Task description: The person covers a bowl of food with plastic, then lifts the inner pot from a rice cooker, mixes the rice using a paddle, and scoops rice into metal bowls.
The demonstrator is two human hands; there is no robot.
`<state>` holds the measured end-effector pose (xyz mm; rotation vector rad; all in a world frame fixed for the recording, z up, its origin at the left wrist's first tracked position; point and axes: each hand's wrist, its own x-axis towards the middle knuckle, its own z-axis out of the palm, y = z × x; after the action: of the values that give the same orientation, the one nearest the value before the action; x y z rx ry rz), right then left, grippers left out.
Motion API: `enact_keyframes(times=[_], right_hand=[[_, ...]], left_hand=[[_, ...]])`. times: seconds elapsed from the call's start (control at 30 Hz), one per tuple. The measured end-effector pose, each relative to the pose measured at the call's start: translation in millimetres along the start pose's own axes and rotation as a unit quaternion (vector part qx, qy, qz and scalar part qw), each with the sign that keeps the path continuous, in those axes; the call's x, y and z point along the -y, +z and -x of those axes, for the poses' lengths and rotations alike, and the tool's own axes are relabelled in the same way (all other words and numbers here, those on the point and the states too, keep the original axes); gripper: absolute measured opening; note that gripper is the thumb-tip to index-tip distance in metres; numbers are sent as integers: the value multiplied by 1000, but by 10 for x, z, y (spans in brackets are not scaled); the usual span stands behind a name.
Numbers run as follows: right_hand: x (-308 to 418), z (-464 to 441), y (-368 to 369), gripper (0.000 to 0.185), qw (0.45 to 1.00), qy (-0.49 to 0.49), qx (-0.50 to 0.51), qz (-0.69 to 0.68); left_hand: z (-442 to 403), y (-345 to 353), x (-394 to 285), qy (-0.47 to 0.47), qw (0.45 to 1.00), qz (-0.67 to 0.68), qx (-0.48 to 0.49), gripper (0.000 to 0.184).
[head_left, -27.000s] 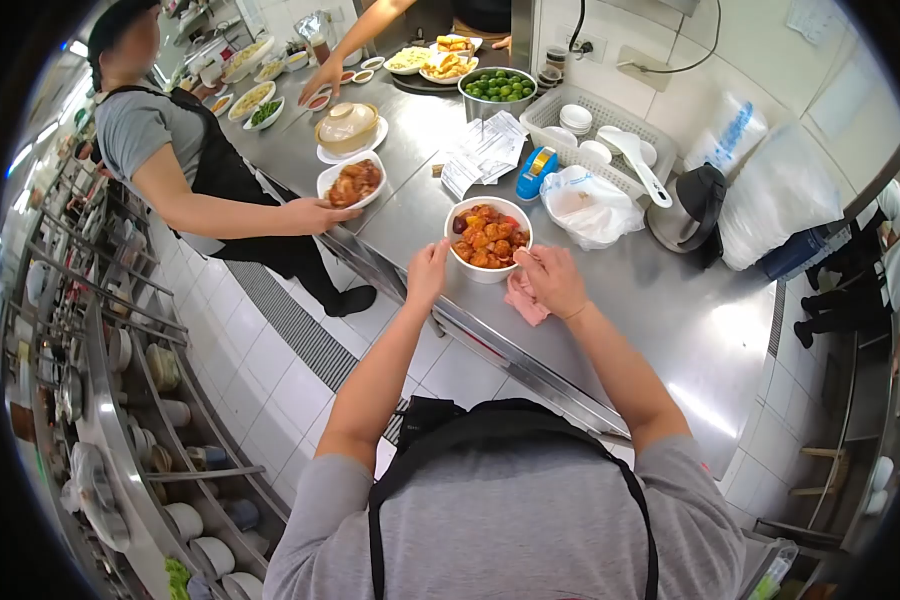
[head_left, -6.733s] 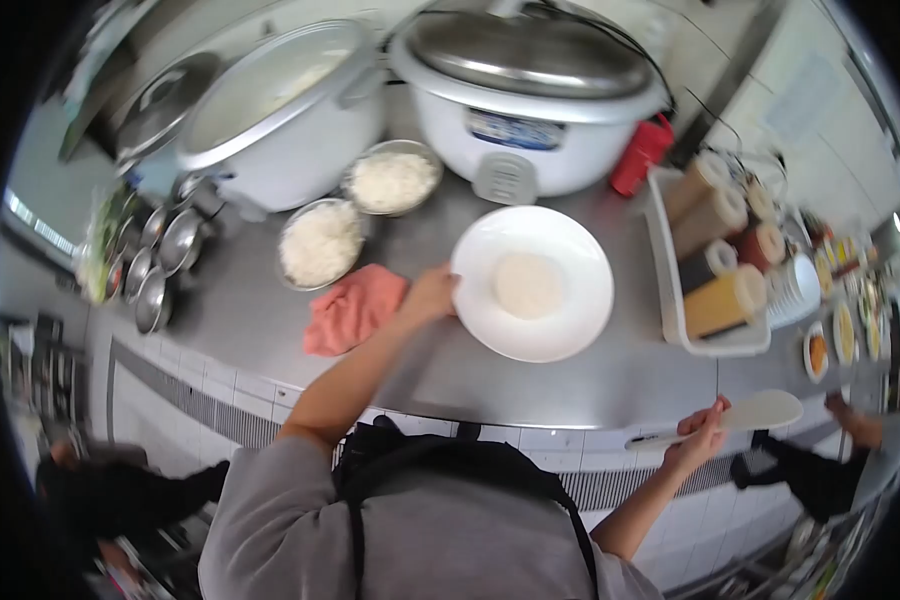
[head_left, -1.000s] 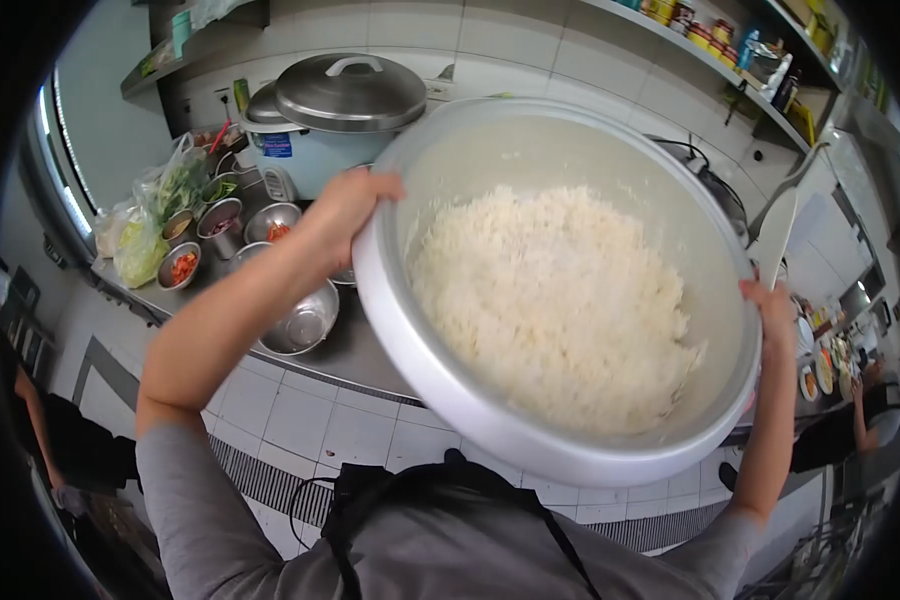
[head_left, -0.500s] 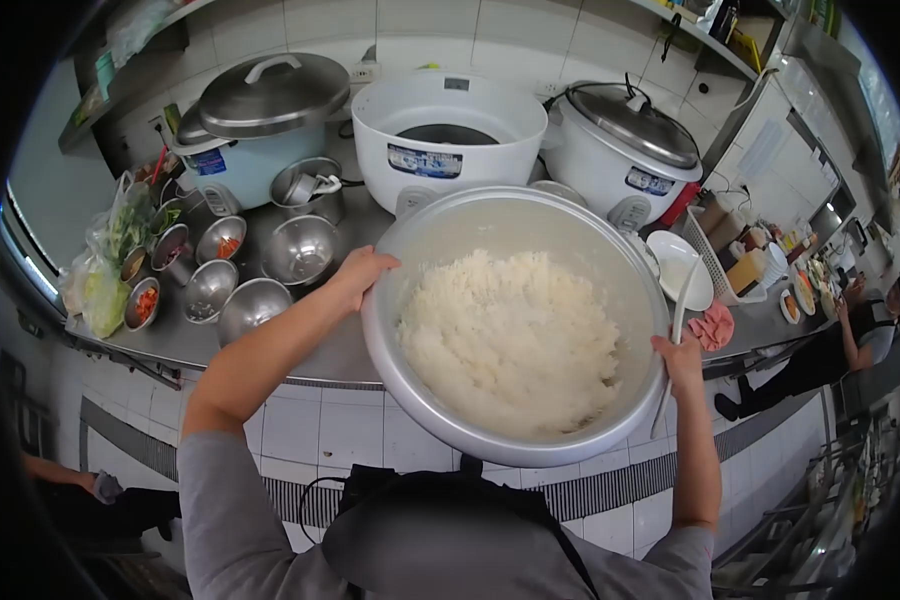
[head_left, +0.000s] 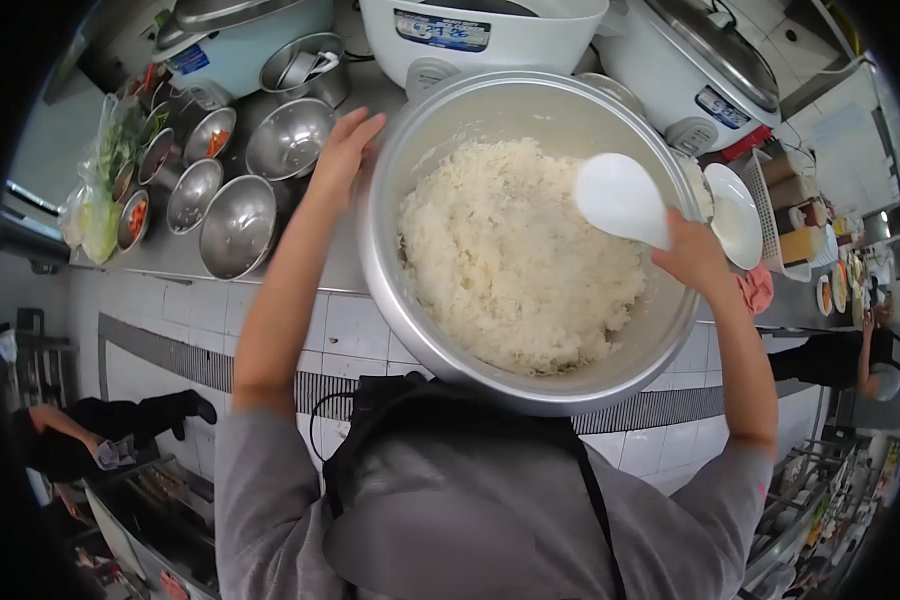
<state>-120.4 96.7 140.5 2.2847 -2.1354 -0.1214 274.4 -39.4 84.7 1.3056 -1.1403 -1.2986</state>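
The pot (head_left: pixel 530 105) of rice (head_left: pixel 500 270) is jutting over the front edge of the tabletop (head_left: pixel 365 88); the right hand (head_left: pixel 695 255) is gripping a white paddle (head_left: pixel 618 195); the left hand (head_left: pixel 344 155) is staying loosely open by the rim, contact unclear.

"Where are we looking from?"
"Our head: one wide view, facing forward and steeply down, close above the rice pot (head_left: pixel 530 105), our grey shirt (head_left: pixel 660 530) at the bottom."

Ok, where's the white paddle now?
In the head view, the white paddle is in the right hand, over the right side of the rice in the big pot.
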Motion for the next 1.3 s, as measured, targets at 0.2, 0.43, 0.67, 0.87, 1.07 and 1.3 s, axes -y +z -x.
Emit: enact_keyframes(times=[0.2,0.43,0.67,0.87,1.07,1.3], right_hand=[[684,-1080,429,31,994,-52,75,61],[1308,-896,567,34,981,-13,191,18],[1528,-549,491,33,963,24,258,-74],[1602,-288,485,32,954,-1,269,-133],[1807,-236,377,31,936,-78,330,-90],[1098,-618,-433,30,945,-110,207,228]], left_hand=[[1434,319,356,91,989,91,-66,72],[1305,305,332,83,979,180,-44,71],[1261,300,407,126,972,195,-20,68],[1286,294,372,115,969,220,-4,64],[1281,288,356,96,959,266,14,65],[1018,93,309,85,988,129,15,71]])
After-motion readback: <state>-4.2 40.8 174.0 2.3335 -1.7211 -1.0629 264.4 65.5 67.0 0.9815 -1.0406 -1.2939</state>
